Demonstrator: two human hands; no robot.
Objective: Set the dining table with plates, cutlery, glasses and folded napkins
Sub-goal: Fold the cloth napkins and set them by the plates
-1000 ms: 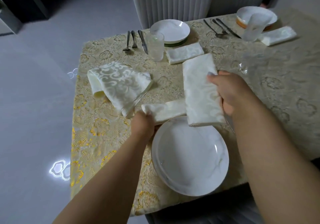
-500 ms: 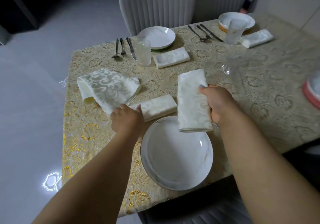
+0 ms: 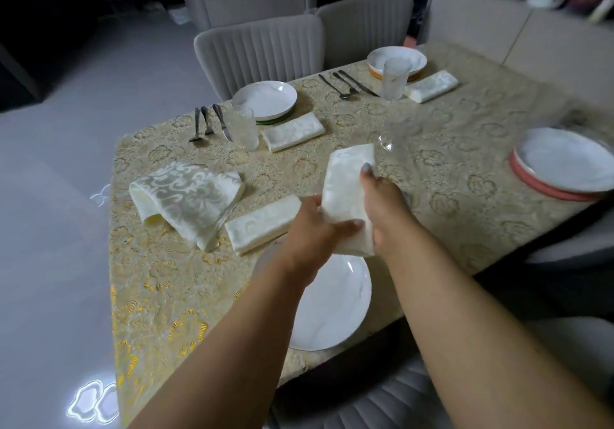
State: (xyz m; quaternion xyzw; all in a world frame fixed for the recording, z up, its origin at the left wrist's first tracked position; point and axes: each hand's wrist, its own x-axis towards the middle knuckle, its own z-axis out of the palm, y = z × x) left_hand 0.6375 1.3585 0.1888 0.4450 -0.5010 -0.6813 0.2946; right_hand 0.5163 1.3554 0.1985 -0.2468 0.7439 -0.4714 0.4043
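Cream damask cloth, a folded napkin (image 3: 347,196), was gripped between both of your hands: your right hand (image 3: 387,209) curled round its right edge with the thumb lying across the top face, and your left hand (image 3: 315,232) closed on its lower left side, fingertips pressed onto the fabric. You held that napkin lifted above the far rim of the near plate (image 3: 335,312), which sat at the table edge closest to you. Just left of your left hand lay a second folded napkin (image 3: 262,224) flat on the gold-patterned tablecloth (image 3: 159,289), and beyond it a looser patterned napkin (image 3: 186,196) was draped over a clear glass lying on its side. Farther out, the left far setting had cutlery (image 3: 209,122), a ribbed glass (image 3: 244,127), a white plate (image 3: 264,99) and a folded napkin (image 3: 292,131). The right far setting showed another plate (image 3: 397,59), glass (image 3: 395,78), cutlery (image 3: 347,84) and napkin (image 3: 432,86). At your right a plate on a pink charger (image 3: 564,162) stood near the table edge.
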